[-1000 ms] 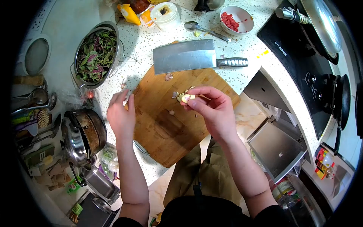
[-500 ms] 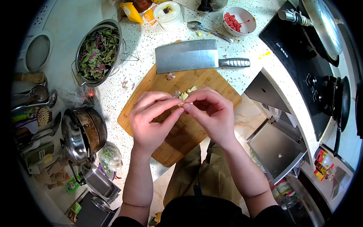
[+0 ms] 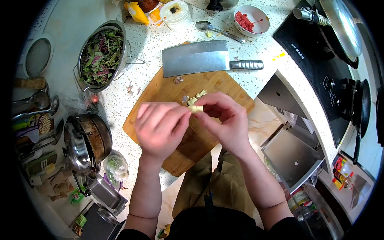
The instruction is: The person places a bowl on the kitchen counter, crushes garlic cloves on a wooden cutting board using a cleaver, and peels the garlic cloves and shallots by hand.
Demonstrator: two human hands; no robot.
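My right hand point(image 3: 227, 122) pinches a pale garlic clove point(image 3: 196, 108) between thumb and fingertips, above the wooden cutting board point(image 3: 160, 96). At the clove's left end, my left hand point(image 3: 162, 129) is closed, its thumb and forefinger pressed together on it; this hand is slightly blurred. Several peeled garlic cloves point(image 3: 202, 93) lie on the board just beyond my fingers, partly hidden. A piece of purplish garlic skin point(image 3: 179, 80) rests near the board's far corner. The cleaver point(image 3: 196, 59) lies across that far end, its handle pointing right over the counter.
A colander of leafy greens point(image 3: 102, 60) stands at the left, above a stack of pots point(image 3: 90, 138). Along the back are a white tub point(image 3: 176, 18), a spoon point(image 3: 220, 31) and a bowl of red chopped meat point(image 3: 262, 27). A black cooktop point(image 3: 308, 68) and an open drawer point(image 3: 294, 156) are at the right.
The garlic clove shows more plainly between my fingertips now. My left hand has turned and its fingers have curled in more. The whole view has shifted slightly.
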